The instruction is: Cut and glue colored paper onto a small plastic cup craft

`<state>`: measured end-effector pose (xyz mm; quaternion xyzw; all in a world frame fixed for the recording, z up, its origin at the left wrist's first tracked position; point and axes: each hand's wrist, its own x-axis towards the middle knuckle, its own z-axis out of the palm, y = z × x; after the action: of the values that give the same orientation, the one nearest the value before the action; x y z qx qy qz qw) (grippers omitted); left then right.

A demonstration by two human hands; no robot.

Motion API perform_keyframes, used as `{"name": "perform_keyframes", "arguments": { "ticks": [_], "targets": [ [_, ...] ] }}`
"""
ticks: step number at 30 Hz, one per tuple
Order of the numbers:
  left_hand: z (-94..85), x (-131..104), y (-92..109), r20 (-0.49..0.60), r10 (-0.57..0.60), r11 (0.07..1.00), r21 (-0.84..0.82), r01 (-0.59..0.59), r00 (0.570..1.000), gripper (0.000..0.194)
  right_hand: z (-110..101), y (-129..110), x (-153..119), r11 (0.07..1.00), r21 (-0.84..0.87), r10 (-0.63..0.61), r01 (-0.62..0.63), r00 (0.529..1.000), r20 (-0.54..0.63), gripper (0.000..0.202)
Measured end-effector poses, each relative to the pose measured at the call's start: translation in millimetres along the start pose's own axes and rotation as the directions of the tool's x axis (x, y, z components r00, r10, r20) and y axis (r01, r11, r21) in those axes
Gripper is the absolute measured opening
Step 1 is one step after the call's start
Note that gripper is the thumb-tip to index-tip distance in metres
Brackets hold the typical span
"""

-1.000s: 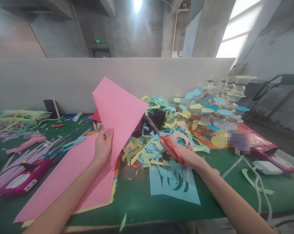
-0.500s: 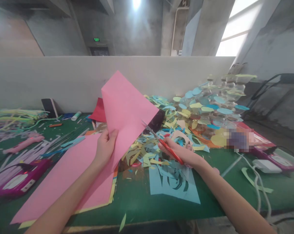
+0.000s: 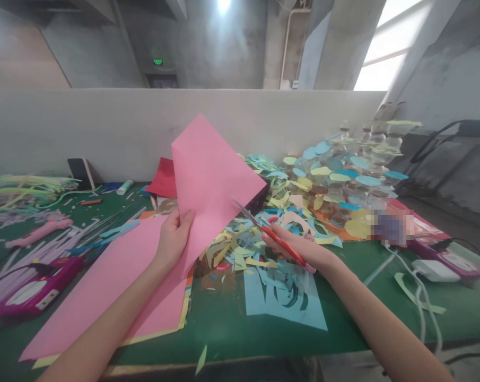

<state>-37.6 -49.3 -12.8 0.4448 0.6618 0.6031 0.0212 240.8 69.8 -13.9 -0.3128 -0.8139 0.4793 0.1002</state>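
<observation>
A sheet of pink paper is raised upright over the table, pinched at its lower left edge by my left hand. My right hand is closed round the red handles of a pair of scissors. Their metal blades point up and left, with the tip in front of or at the paper's lower right edge; I cannot tell whether they touch it. Beneath my left forearm lies a stack of pink sheets with yellow paper under it. A cut-up blue sheet lies below the scissors.
Paper scraps heap mid-table. Paper discs on clear bottles stand at the right, near a white adapter and cables. At the left are a phone, a pink glue gun and a magenta power strip. A low partition runs behind.
The pink sheet has shifted slightly right, with my left hand still on it. My right hand and the scissors have moved very little.
</observation>
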Motion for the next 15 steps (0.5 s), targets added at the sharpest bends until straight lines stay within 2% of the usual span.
{"name": "perform_keyframes", "arguments": {
  "ticks": [11,15],
  "targets": [
    [-0.5,1.5,-7.6,0.016,-0.037,0.999,-0.034,0.038,0.999,0.040,-0.2,-1.4,-0.5,1.000,0.029,0.001,-0.002,1.000,0.030,0.047],
    [-0.8,2.0,-8.3,0.021,-0.047,0.997,-0.067,0.048,0.999,0.041,0.8,5.9,3.5,0.994,0.103,-0.053,0.048,0.998,0.045,0.046]
  ]
}}
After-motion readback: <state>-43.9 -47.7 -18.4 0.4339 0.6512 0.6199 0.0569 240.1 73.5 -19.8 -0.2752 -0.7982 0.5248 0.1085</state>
